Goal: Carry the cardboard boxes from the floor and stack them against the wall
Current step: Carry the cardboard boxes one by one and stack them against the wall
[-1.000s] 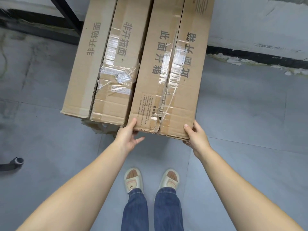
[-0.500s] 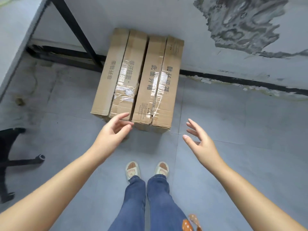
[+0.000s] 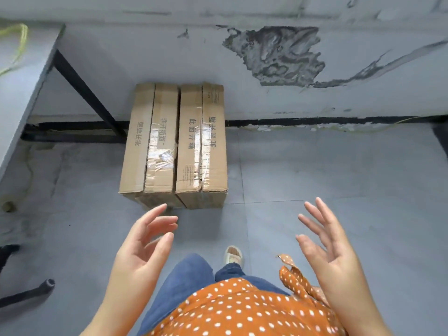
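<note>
Two long brown cardboard boxes lie side by side on the grey floor, their far ends against the wall (image 3: 242,69). The left box (image 3: 150,141) carries crumpled clear tape; the right box (image 3: 202,141) has printed characters and a taped seam. My left hand (image 3: 143,243) hovers in front of the boxes' near end, fingers relaxed and spread, holding nothing. My right hand (image 3: 324,241) is raised to the right of the boxes, palm inward, fingers straight, also empty. Neither hand touches a box.
A grey table (image 3: 21,76) with a black slanted leg (image 3: 84,93) stands left of the boxes. A black chair base (image 3: 26,289) with a castor sits at the lower left. Peeling plaster marks the wall. Bare floor tiles (image 3: 339,180) stretch to the right.
Both hands let go of the right box's near end and drew back toward my body. The view pulled away and up, so the boxes now sit farther off against the wall.
</note>
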Demonstrator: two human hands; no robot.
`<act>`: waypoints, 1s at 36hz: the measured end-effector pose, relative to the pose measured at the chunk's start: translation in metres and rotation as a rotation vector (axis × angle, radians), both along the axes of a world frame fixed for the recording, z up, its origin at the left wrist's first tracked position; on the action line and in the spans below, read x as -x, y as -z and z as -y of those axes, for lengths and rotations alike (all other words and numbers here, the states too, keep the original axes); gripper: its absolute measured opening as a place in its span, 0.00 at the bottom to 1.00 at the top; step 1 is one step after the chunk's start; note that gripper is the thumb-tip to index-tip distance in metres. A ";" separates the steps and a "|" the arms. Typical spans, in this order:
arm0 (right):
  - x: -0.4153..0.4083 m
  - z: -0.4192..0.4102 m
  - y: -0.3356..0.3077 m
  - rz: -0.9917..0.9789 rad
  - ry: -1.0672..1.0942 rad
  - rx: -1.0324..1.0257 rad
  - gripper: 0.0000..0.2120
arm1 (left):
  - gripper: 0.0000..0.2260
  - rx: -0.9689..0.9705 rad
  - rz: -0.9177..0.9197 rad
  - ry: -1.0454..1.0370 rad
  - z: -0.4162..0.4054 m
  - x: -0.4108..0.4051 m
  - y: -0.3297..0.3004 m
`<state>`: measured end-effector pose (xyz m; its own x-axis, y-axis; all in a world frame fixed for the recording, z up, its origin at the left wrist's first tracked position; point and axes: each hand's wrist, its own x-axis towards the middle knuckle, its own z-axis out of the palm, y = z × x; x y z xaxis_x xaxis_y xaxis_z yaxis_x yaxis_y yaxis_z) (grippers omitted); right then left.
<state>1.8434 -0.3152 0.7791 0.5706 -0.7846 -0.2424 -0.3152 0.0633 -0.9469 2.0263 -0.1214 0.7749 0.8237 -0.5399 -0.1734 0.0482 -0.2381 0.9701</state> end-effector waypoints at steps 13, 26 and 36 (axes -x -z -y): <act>0.012 -0.118 0.006 0.072 0.595 0.015 0.27 | 0.17 0.077 0.044 0.497 0.001 -0.042 -0.008; 0.040 -0.280 0.006 0.119 1.157 0.114 0.28 | 0.18 0.107 0.019 1.026 -0.029 -0.013 -0.013; 0.094 -0.415 0.003 0.096 1.575 0.172 0.30 | 0.18 0.155 0.016 1.402 -0.072 0.075 -0.014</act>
